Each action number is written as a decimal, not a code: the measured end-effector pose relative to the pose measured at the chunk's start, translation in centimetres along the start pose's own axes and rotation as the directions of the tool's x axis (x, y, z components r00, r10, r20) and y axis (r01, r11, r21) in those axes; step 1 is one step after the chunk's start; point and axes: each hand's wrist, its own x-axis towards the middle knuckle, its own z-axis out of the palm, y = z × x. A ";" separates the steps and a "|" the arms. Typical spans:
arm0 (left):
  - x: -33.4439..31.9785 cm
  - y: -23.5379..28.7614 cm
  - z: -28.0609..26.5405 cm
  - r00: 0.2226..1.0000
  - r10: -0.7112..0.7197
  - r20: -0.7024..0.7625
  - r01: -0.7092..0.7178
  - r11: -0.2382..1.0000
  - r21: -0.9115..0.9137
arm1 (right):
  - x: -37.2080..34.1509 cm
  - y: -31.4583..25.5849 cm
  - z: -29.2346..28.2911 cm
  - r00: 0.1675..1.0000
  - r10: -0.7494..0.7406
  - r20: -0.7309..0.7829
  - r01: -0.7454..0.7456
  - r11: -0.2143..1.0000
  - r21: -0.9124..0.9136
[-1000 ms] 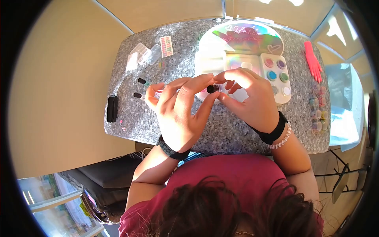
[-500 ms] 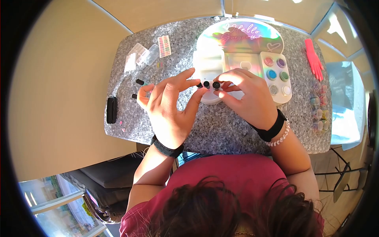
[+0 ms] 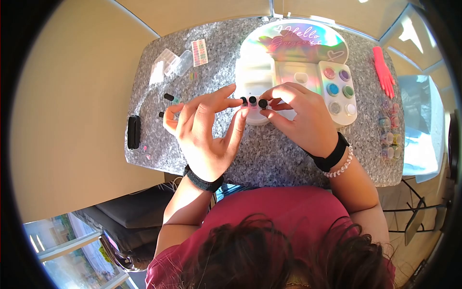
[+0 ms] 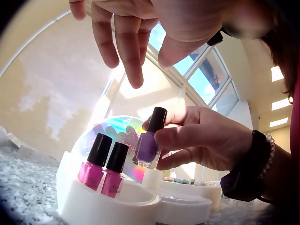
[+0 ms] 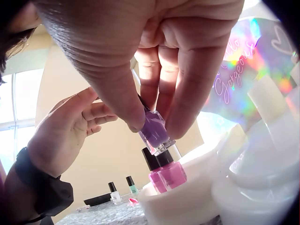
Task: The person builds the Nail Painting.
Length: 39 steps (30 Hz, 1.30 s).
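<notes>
Shows a clear bottle (image 5: 115,197) and a teal one (image 5: 134,189) at left on the speckled, stone-like table (image 3: 269,154), probably left to place. Holds the left hand (image 3: 204,135) half open, gripping nothing, just left of two pink bottles (image 4: 91,176), already upright in the smooth white organizer (image 4: 112,208). Pinches a tilted purple bottle (image 4: 147,147), glassy, flat-sided, black-capped, in the right hand (image 3: 303,113) just right of these, seemingly not yet set down. Displays an arched, iridescent panel (image 3: 303,41) on the far side, round coloured pots (image 3: 333,90) at right.
</notes>
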 end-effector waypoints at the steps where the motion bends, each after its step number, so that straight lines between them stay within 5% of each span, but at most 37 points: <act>1: -0.1 -0.1 0.0 1.000 -0.002 0.001 0.002 1.000 -0.001 | 0.0 0.0 0.0 1.000 0.001 0.003 -0.001 1.000 -0.006; 39: 0.0 -1.9 1.6 0.993 -0.076 0.085 0.066 0.991 0.115 | -0.3 2.3 2.0 0.993 0.121 0.018 -0.121 0.992 0.044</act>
